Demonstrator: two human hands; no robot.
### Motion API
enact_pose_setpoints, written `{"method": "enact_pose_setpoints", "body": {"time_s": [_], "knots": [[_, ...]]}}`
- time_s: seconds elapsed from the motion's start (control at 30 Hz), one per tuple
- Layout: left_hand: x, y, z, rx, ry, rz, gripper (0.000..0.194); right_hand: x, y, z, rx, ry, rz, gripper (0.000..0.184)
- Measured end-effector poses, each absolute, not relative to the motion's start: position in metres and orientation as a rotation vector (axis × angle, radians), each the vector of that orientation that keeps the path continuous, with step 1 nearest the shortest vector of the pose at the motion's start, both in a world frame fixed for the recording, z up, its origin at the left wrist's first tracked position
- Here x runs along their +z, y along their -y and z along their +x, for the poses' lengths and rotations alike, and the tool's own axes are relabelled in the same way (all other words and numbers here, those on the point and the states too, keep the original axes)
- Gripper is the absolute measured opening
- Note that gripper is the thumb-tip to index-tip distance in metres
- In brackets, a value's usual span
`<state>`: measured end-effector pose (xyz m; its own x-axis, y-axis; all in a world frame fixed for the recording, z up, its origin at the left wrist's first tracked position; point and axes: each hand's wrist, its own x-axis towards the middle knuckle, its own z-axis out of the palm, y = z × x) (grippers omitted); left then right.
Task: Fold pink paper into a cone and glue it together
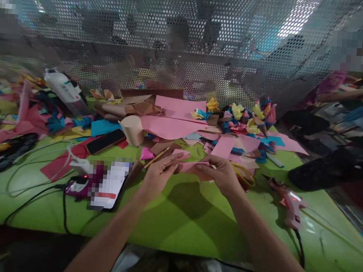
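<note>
Between my two hands is a small piece of pink paper (pixel 192 166), held above the green table (pixel 190 232). My left hand (pixel 161 172) pinches its left end, and my right hand (pixel 221 172) grips the right end between thumb and fingers. The paper looks folded or bent along its length. Just left of my left hand lie a pencil (pixel 156 158) and a shiny pink packet (pixel 147 154). Scissors with yellow handles (pixel 243 176) lie beside my right hand, partly hidden by it.
A pink glue gun (pixel 291 204) rests at the right near a dark cylinder (pixel 315 172). On the left are a lit phone (pixel 111 185), a dark phone (pixel 105 142), a power strip (pixel 80 185) with cables, and a paper tube (pixel 132 130). Paper scraps and paper flowers (pixel 237 111) line the back.
</note>
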<state>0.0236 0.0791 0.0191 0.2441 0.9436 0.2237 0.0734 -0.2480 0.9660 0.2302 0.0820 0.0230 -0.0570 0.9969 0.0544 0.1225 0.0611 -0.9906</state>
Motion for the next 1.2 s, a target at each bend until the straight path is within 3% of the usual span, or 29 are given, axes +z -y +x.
{"method": "enact_pose_setpoints", "body": {"time_s": [0.33, 0.7, 0.93, 1.2], "knots": [[0.023, -0.073, 0.023, 1.024, -1.062, 1.894, 0.042, 0.031, -0.077, 0.227, 0.933, 1.705, -1.252, 0.025], [0.015, -0.076, 0.031, 1.030, -0.908, 1.250, 0.043, 0.024, -0.079, 0.223, 1.128, 1.437, -1.275, 0.030], [0.016, -0.077, 0.031, 1.067, -0.923, 1.224, 0.026, 0.024, -0.080, 0.223, 1.197, 1.386, -1.299, 0.036], [0.018, -0.076, 0.030, 1.073, -0.953, 1.260, 0.023, 0.023, -0.079, 0.223, 1.193, 1.436, -1.265, 0.036]]}}
